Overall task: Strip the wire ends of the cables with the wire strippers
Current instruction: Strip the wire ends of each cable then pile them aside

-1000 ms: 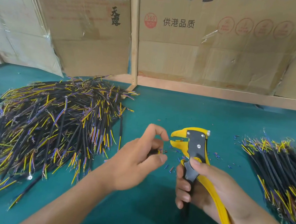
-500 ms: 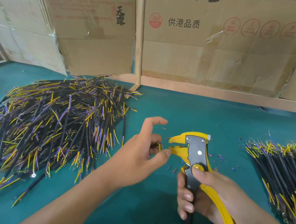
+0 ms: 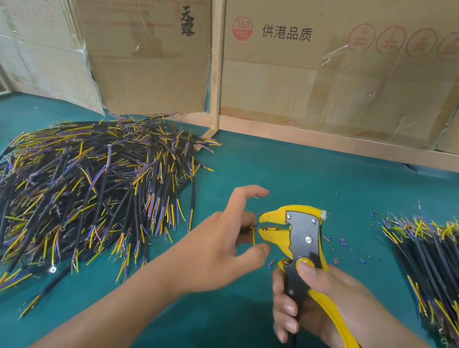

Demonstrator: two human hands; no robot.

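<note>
My right hand (image 3: 327,306) grips the handles of the yellow and black wire strippers (image 3: 298,238), jaws pointing left and slightly parted. My left hand (image 3: 219,245) is just left of the jaws and holds a cable; only its thin yellow wire end (image 3: 253,235) shows between the fingers, right at the jaw tips. The index finger is raised, the thumb sits below the wire. Most of the held cable is hidden behind the hand.
A big heap of black cables with yellow, blue and purple wire ends (image 3: 74,191) covers the left of the green table (image 3: 280,174). A smaller pile (image 3: 442,275) lies at the right. Insulation scraps (image 3: 342,242) dot the table. Cardboard boxes (image 3: 323,69) stand behind.
The left hand's fingers have spread, with the index finger lifted, and the yellow wire end now shows at the jaws. The strippers have tilted slightly and both hands have shifted little.
</note>
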